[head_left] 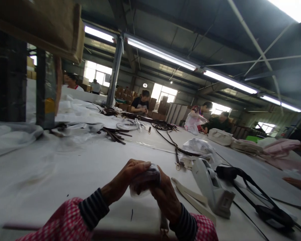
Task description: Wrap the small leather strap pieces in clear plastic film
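Head view shows both hands meeting low over the white surface (65,167). Left hand (126,179) and right hand (165,197) each grip a small clear plastic bag (144,182) bunched around a dark item, held just above the surface between them. Thin film is slippery: an uneven pull is likely to tear it or let the item drop out. A metal clasp (163,230) hangs below the right wrist and may snag on the sleeve. A tape dispenser (210,187) stands just beside the right hand; a careless sweep could knock it into the black strap (253,187) nearby.
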Demonstrator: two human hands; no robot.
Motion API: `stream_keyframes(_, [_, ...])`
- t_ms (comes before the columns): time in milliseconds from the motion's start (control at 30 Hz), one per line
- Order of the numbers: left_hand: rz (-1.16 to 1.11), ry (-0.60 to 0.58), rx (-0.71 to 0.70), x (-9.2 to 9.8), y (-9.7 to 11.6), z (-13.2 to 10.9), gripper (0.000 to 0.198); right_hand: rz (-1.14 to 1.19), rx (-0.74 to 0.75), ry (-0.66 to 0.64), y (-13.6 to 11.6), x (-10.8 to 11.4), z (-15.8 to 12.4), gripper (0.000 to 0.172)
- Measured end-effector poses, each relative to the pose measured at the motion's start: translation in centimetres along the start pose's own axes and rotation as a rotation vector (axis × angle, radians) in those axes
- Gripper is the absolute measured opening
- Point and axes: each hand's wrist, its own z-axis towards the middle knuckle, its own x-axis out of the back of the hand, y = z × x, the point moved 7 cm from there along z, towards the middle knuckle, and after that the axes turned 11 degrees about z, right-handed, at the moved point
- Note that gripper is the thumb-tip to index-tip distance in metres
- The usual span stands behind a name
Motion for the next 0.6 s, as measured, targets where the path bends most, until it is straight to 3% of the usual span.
stream_keyframes(133, [0.077,0.066,0.067,1.0,-2.4,0.1,0.043,0.049,-0.053,0.096,4.0,0.1,-0.1,0.032])
stream_keyframes(300, [0.478,0.128,-0.092,1.8,-0.8,-0.3,0.018,-0.281,0.139,0.123,3.7,1.1,-0.8,0.019])
stream_keyframes(467, [0.768,0.017,-0.049,1.0,-1.8,0.0,0.017,-0.63,0.139,-0.01,4.0,-0.2,-1.1,0.012])
stream_keyframes(600, [0.944,-0.099,-0.093,0.9,-2.8,-0.3,0.011,-0.588,0.041,-0.139,5.0,-1.0,-1.1,0.011])
